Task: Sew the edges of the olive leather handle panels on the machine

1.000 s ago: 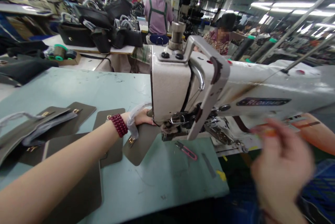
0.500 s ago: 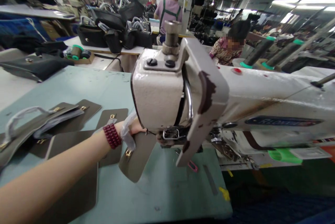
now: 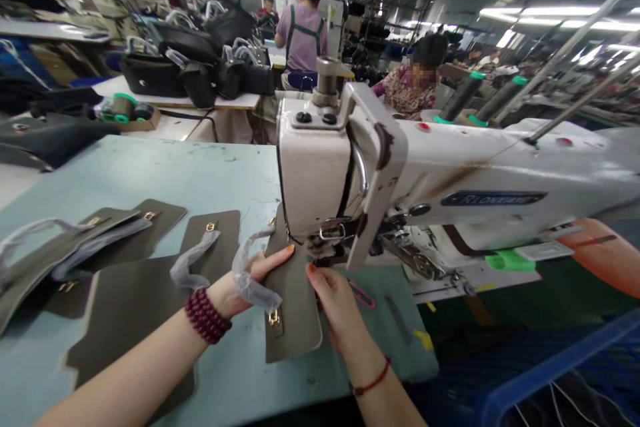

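A grey-brown bag panel (image 3: 293, 310) lies under the head of a white sewing machine (image 3: 315, 174). Its plastic-wrapped handle (image 3: 243, 274) loops over my left hand (image 3: 253, 274), and a gold buckle (image 3: 273, 319) sits near its lower end. My left hand grips the panel's left side, thumb stretched on top close to the presser area; its other fingers are mostly hidden. On the opposite edge, my right hand (image 3: 337, 300) pinches the panel, thumb above, with the remaining fingers partly out of sight. The needle itself is hard to make out.
More grey-brown panels (image 3: 137, 300) with wrapped handles lie on the green table (image 3: 200, 167) at left. Pink-handled snips (image 3: 363, 295) lie right of my hand. A blue crate (image 3: 565, 360) stands at lower right. Two co-workers sit beyond; black bags (image 3: 150, 72) fill a rear table.
My right hand has come into view and taken hold of the panel's right edge. The panel now lies straighter under the machine head, and my left thumb rests on it. The camera view has shifted.
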`<state>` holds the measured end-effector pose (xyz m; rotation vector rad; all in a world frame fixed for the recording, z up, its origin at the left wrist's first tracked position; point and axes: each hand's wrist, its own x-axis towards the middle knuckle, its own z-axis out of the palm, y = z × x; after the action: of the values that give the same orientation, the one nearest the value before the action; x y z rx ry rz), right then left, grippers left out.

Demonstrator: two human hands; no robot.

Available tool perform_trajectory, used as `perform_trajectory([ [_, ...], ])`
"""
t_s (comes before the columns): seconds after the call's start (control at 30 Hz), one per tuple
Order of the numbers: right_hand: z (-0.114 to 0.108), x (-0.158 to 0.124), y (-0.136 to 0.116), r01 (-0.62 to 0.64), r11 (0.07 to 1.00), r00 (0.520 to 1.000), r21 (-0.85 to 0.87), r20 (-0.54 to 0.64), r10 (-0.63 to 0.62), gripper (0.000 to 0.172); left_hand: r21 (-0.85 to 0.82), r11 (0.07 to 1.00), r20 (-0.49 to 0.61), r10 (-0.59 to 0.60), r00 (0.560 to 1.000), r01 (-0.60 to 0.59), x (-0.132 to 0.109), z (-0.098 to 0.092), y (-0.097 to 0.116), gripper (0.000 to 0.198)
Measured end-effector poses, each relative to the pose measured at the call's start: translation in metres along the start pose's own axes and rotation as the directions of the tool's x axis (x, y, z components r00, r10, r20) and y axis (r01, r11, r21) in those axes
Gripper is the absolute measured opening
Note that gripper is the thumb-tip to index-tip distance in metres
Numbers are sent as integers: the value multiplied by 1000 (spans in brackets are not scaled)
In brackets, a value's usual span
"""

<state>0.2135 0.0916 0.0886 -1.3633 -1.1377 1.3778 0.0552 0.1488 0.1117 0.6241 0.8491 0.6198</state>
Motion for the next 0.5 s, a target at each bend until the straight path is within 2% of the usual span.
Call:
perform_trajectory([
  [0.07,1,5,-2,7,1000,1000,18,-19,-7,52,8,1000,8,13,1000,-13,2,0,0,35],
  [0.17,-3,3,-6,56,997,997,-53,-44,-58,45,62,996,18,56,998,-57,4,2,1,31],
  [0.27,-3,1,-5,89,984,993,-152,-66,-100,42,109,991,-34,81,996,-77,6,5,1,25],
  [0.5,-2,4,-5,117,962,989,-245,-55,-135,39,107,990,-61,101,993,-94,11,6,3,33],
])
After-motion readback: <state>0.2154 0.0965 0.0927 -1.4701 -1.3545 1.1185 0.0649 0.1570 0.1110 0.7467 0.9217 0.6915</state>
